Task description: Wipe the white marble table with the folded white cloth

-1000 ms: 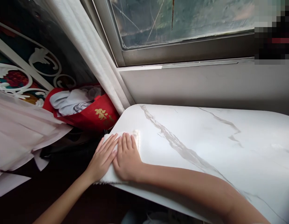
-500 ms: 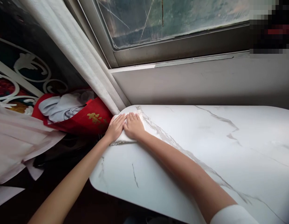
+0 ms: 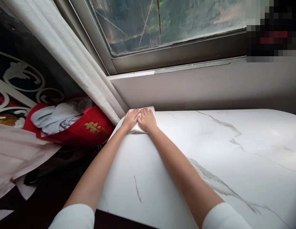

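Observation:
A folded white cloth (image 3: 137, 128) lies at the far left corner of the white marbled table (image 3: 210, 136), close to the wall. My left hand (image 3: 131, 120) rests flat on the cloth's left part, fingers stretched forward. Beside it, my right hand (image 3: 147, 120) presses flat on the cloth's right part, the two hands touching or nearly so. Both palms face down and the fingers are not wrapped round the cloth.
A red bag (image 3: 74, 130) with pale clothes (image 3: 54, 116) stands left of the table. A white curtain (image 3: 74, 60) hangs beside the window frame (image 3: 181, 52). Pink fabric (image 3: 21, 152) and a white scrollwork frame (image 3: 14, 90) are at the far left.
Both hands and the cloth have moved right and towards the wall, to the table's far edge. The camera view has shifted slightly.

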`<act>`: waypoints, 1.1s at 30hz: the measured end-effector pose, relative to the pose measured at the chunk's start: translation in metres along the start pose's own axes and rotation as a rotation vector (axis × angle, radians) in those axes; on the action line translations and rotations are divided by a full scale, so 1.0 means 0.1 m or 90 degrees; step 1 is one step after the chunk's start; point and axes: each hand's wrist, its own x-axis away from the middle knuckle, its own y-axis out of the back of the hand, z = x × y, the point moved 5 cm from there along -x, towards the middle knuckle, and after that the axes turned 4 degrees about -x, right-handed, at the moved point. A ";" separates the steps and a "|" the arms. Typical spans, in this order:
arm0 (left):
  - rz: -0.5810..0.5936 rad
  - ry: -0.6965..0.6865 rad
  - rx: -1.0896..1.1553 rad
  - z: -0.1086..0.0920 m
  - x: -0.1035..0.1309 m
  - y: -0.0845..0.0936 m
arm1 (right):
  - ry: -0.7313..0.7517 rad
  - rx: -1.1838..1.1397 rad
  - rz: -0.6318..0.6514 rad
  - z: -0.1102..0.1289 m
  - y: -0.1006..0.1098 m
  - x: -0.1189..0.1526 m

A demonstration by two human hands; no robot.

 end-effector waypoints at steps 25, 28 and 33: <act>-0.061 -0.124 -0.017 -1.72 2.48 0.33 | 0.132 -0.134 0.181 0.39 0.86 2.67; -0.054 -0.122 -0.020 -1.67 2.31 0.29 | 0.123 -0.116 0.164 0.30 0.83 2.52; -0.023 -0.070 -0.021 -1.49 1.54 0.16 | 0.102 -0.031 0.107 -0.04 0.70 1.86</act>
